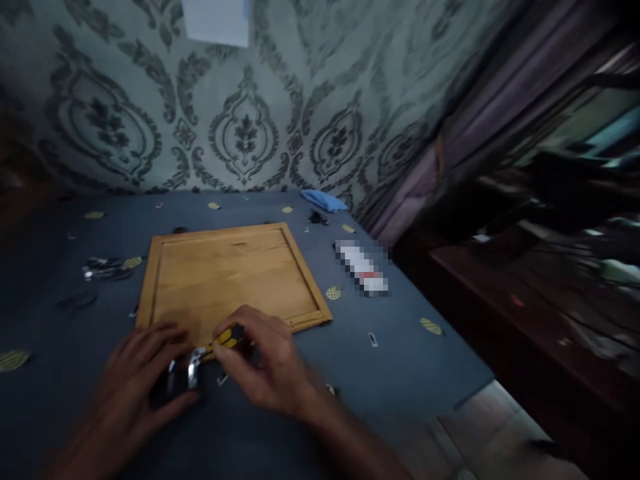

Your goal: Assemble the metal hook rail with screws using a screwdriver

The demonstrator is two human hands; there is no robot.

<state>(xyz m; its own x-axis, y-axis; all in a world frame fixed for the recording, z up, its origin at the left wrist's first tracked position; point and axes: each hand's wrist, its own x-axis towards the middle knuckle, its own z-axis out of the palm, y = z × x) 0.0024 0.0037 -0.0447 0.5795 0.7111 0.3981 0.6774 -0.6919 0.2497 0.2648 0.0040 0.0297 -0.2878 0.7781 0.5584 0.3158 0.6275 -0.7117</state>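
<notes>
A framed wooden panel (pixel 225 273) lies flat on the blue patterned tablecloth. At its near edge my right hand (pixel 273 363) is closed around a yellow-and-black screwdriver handle (pixel 230 337), whose front end points left. That end meets a small shiny metal fitting (pixel 196 358) at the panel's edge; the exact contact is too blurred to tell. My left hand (pixel 143 373) curls about a dark object with bright metal parts (pixel 177 380), fingers at the panel's near left corner and thumb on the near side. What kind of object it is I cannot make out.
Dark cables (pixel 107 268) lie on the left. At the back right are a blue cloth or pouch (pixel 324 200) and a small black item (pixel 319 217). A blurred-out white object (pixel 361 268) lies right of the panel. The table's right edge drops to tiles.
</notes>
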